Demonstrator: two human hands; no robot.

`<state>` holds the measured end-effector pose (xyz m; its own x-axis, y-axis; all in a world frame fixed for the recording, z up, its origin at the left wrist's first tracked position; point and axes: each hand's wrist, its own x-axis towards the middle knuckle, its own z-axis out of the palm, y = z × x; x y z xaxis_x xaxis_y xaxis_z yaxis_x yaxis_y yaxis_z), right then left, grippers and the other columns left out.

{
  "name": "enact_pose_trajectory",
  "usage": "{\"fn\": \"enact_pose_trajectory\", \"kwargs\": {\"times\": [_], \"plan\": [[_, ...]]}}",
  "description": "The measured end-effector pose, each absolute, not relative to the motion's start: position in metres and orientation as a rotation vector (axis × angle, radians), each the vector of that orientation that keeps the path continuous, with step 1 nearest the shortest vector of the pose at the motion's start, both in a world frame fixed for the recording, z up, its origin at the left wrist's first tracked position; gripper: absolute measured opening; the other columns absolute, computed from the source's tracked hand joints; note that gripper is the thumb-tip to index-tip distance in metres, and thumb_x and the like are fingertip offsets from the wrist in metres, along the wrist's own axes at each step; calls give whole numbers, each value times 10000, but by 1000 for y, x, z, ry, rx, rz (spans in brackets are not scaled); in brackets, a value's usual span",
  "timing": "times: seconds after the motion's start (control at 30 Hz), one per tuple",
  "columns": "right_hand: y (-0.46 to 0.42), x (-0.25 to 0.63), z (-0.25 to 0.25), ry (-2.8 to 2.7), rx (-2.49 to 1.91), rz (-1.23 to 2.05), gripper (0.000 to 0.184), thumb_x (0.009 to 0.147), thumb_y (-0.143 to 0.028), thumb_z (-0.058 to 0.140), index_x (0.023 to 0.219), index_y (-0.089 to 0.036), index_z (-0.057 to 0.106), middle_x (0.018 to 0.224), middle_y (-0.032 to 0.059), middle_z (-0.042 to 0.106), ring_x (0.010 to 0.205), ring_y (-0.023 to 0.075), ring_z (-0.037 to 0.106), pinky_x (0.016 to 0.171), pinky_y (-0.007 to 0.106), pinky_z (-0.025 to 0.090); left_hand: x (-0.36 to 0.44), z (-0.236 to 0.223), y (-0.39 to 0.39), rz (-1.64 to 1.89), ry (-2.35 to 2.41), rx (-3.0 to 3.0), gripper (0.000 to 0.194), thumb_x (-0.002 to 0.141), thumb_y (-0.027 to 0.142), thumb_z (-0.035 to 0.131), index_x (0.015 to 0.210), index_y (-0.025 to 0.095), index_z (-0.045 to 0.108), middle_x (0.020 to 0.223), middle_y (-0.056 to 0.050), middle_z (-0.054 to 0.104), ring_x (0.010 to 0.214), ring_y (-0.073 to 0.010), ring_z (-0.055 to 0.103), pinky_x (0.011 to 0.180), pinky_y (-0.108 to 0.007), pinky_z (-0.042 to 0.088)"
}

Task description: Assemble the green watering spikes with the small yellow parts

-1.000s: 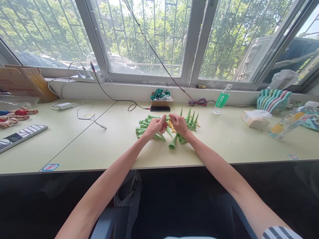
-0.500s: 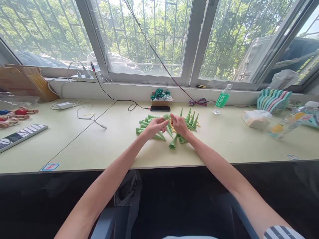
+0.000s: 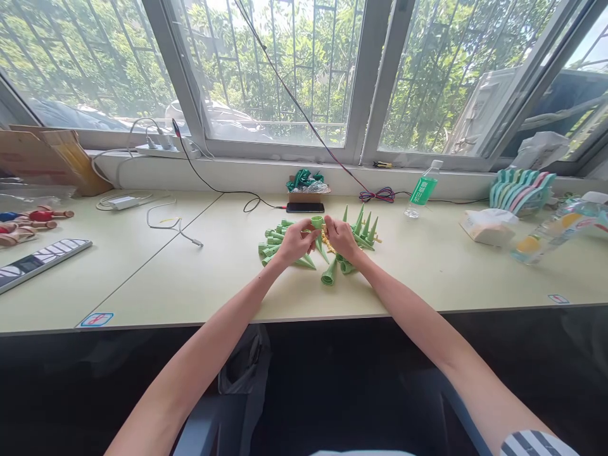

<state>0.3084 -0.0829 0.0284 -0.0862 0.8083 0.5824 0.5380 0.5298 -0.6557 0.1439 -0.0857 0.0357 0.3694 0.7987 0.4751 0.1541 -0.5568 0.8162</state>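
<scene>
The person's left hand (image 3: 298, 242) is pinching a green cone (image 3: 317, 221) above the middle of the counter (image 3: 228, 285), its wide mouth facing up; I can't tell whether anything is sitting inside. The right hand (image 3: 341, 238) is curling its fingers in just beside that mouth, and what it may be gripping I can't tell. Farther back, a small cardboard box (image 3: 311, 197) is holding a green bundle (image 3: 304, 178) and something silvery, with a black phone (image 3: 305, 208) lying in front. To the right, a tissue box (image 3: 485, 232) is showing white tissue at its top, between a green-labelled bottle (image 3: 422, 191) and a large clear bottle (image 3: 551, 235). Other green cones (image 3: 272, 238) are crowding both sides of the hands, some standing point up, while yellow pieces (image 3: 325, 240) are lying between, partly hidden by the fingers.
</scene>
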Motion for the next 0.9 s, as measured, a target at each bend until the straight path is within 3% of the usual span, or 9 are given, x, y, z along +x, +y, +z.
{"fn": "enact_pose_trajectory", "kwargs": {"times": [0.27,0.7,0.9], "plan": [[-83,306,25,-1810,-1027,458,425,978,-589,360,748,-236,410,602,-24,482,542,137,424,559,268,352,142,33,-78,1289,884,1709,520,809,513,688,1172,154,586,735,-10,658,382,-63,460,406,-220,367],[-82,311,25,-1895,-1029,365,349,969,-460,424,713,-225,392,566,-56,396,525,116,338,556,254,293,141,37,-83,1186,937,1644,522,818,458,694,1216,129,616,490,62,502,352,-63,375,372,-195,287],[-79,313,23,-1947,-1024,261,319,974,-415,410,719,-228,370,563,-62,389,530,114,316,575,248,290,141,42,-87,1137,939,1507,534,822,465,702,1215,111,627,474,37,539,309,-46,310,320,-190,202]]}}
